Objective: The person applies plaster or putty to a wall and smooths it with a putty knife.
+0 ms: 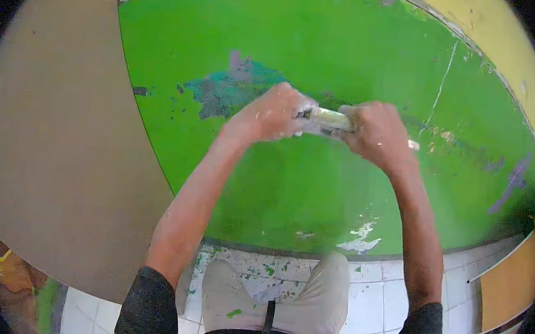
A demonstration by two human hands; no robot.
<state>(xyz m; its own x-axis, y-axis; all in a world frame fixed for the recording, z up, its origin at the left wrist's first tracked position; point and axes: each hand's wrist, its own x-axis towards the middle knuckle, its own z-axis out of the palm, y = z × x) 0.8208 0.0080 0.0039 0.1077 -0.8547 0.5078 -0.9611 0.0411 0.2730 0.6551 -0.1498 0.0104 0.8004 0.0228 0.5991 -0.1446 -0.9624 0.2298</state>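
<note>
A pale, paint-smeared scraper (329,116) is held sideways against the green wall (266,186), mostly covered by my fingers. My left hand (277,112) is closed on its left end, dusty with whitish powder. Around its other part my right hand (378,130) is wrapped, and a light tip shows past the wrist on the right. The blade's edge cannot be made out. Just left of my left hand, the green coat is worn to a teal and grey patch (220,91).
A brown panel (63,132) fills the left side. Below the wall lies a white tiled floor (363,306) with green paint flakes. Wooden furniture (510,280) stands at the lower right. A cracked line (440,86) and a pale chipped spot (362,237) mark the wall.
</note>
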